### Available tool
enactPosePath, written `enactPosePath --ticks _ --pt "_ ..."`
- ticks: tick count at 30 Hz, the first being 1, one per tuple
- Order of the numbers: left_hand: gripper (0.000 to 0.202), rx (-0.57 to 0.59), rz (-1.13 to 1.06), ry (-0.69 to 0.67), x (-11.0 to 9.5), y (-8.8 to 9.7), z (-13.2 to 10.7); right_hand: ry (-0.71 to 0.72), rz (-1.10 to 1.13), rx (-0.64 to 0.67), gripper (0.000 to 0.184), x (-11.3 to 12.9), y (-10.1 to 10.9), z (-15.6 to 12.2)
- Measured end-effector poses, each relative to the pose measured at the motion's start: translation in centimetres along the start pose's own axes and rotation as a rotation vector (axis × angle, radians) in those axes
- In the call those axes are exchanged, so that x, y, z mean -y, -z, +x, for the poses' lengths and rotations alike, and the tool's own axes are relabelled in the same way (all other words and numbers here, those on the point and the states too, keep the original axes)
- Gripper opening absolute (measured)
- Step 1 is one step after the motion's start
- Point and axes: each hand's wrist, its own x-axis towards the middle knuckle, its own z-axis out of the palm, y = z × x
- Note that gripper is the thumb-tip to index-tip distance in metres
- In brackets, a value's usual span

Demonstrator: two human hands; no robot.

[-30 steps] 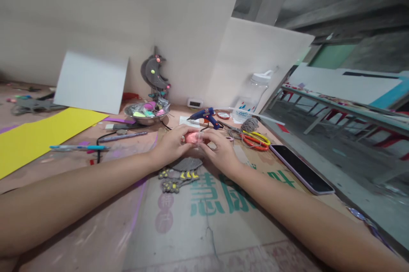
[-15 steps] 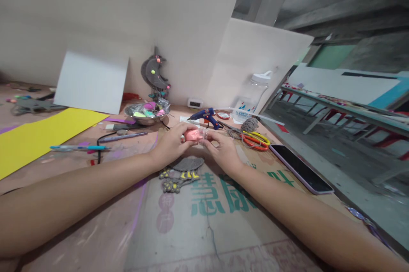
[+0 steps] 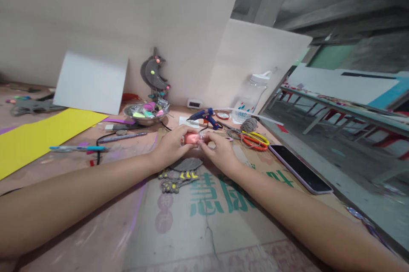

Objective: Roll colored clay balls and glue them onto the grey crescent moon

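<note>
Between my two hands is a small lump of pink clay in clear plastic wrap (image 3: 191, 138), held above the printed cardboard. My left hand (image 3: 172, 144) is closed around its left side. The fingers of my right hand (image 3: 217, 147) pinch the clear wrap at its right end. Just below them on the cardboard lies a grey felt-like piece with yellow marks (image 3: 180, 174), partly covered by my left hand. Behind the hands rests a blue glue gun (image 3: 204, 115).
A metal bowl of wrapped coloured clay (image 3: 147, 119) stands behind left, near yellow paper (image 3: 47, 136) and pens (image 3: 79, 148). To the right are yellow-and-orange scissors (image 3: 255, 141), grey yarn (image 3: 249, 124), a bottle (image 3: 251, 97) and a phone (image 3: 300, 169). A grey moon ornament (image 3: 153, 72) hangs behind.
My right fingers have shifted slightly left, closer against the pink lump, and the wrap looks more gathered. My left hand has hardly moved.
</note>
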Motion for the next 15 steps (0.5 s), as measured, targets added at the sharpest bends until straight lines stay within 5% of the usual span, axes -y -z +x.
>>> enactPosePath --ticks 15 --pt "0.023 -0.006 -0.144 0.123 -0.2 -0.01 0.27 0.001 0.091 -0.052 0.017 -0.18 0.37 0.1"
